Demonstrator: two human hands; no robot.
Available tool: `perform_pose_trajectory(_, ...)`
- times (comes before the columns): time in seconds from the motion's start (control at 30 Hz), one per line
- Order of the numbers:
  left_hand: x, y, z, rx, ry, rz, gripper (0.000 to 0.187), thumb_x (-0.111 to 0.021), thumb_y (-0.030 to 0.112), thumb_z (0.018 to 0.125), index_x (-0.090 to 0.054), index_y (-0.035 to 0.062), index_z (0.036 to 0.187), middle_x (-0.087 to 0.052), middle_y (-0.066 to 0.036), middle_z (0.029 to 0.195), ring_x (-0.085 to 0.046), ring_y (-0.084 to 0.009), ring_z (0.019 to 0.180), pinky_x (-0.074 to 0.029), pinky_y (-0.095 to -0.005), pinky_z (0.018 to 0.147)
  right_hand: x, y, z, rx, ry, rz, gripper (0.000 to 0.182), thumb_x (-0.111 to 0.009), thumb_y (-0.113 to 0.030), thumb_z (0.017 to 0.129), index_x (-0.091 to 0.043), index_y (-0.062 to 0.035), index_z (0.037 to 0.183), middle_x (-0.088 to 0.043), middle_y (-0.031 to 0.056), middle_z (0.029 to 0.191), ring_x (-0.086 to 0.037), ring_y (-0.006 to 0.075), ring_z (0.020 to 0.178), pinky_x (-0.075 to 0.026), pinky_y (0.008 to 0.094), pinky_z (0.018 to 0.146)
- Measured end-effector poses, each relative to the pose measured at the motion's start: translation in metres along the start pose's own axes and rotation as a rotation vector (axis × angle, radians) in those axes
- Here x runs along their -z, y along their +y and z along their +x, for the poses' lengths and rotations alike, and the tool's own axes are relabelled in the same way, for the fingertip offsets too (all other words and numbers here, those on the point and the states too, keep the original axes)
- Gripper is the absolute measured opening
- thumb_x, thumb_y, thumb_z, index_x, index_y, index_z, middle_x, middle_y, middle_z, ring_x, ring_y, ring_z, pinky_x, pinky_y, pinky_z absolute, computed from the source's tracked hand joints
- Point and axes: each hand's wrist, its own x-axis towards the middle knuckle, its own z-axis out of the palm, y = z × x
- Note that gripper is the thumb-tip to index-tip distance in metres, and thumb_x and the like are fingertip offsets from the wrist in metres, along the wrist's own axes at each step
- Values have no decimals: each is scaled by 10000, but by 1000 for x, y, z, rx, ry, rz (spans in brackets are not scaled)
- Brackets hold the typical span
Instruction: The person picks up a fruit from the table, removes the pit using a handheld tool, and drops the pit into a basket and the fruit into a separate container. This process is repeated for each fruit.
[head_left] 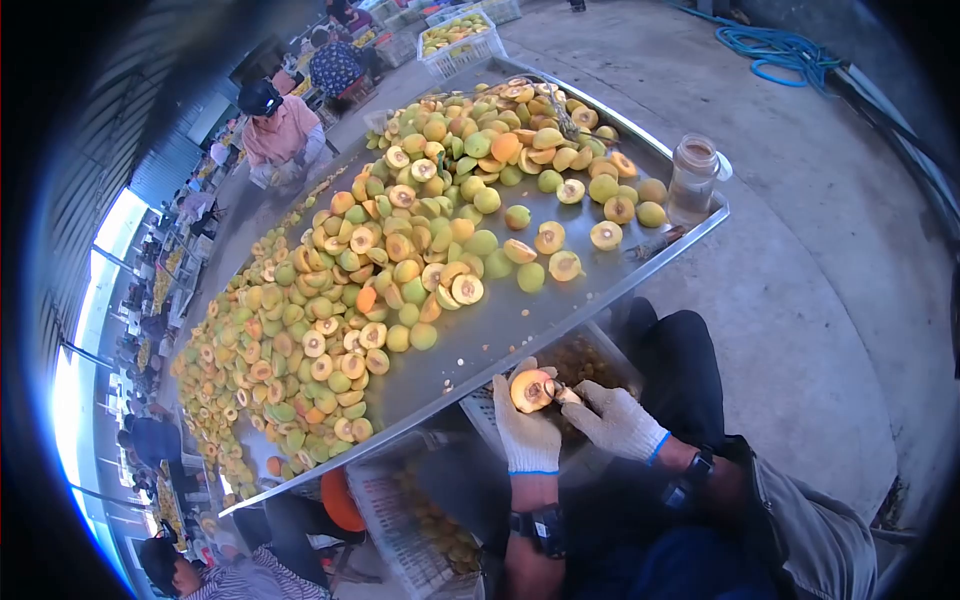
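My left hand (527,432), in a white knit glove with a blue cuff, is closed around a halved fruit (529,391) that looks like an apricot or plum, cut face up. My right hand (612,420), gloved the same way, grips a small pitting tool (566,394) by its pale handle. The tool's tip meets the cut face of the fruit. Both hands are just off the near edge of a metal table (420,378), above a crate (610,352) with brown pits in it. Halved fruit (330,260) is heaped over the table.
A clear jar (692,180) of liquid stands at the table's right corner, beside a dark stick-like object (655,243). Below the table, another white crate (400,520) holds fruit or pits. Co-workers (285,140) sit on the far side and at lower left. A blue hose (775,50) lies on the floor.
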Motion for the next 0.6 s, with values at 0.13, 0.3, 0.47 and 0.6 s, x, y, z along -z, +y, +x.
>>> perform_pose_trajectory(0.13,-9,-3,-9,-21,55,64,613,-405,573,1093,-622,16,1229,-685,-162,1035,-639,-264,945,-534,-386,898,-4,-8,0,31,-1,-158,302,-655,-318,1014,-626,-18,1016,-671,256,812,-665,462,777,-487,505,663)
perform_pose_trajectory(0.3,2,-8,-8,-12,76,44,625,-386,590,1094,-624,23,1208,-689,-160,1048,-640,-259,952,-536,-402,911,-11,-5,1,10,-17,-244,332,-639,-354,1017,-618,-25,1063,-668,282,841,-652,502,838,-496,557,681)
perform_pose_trajectory(0.47,-14,-8,-20,-44,145,120,608,-387,561,1104,-628,19,1239,-687,-164,1133,-644,-256,1012,-529,-397,954,-25,8,0,33,35,-22,356,-620,-351,1031,-650,-13,1137,-709,240,868,-714,419,797,-528,499,710)
perform_pose_trajectory(0.6,5,-10,-22,-87,33,229,493,-422,397,1127,-611,-3,1345,-670,-172,1285,-637,-248,1159,-503,-408,1044,-12,-11,-1,-369,-65,253,368,-637,-349,1023,-669,-3,1146,-709,213,851,-721,342,796,-544,421,740)
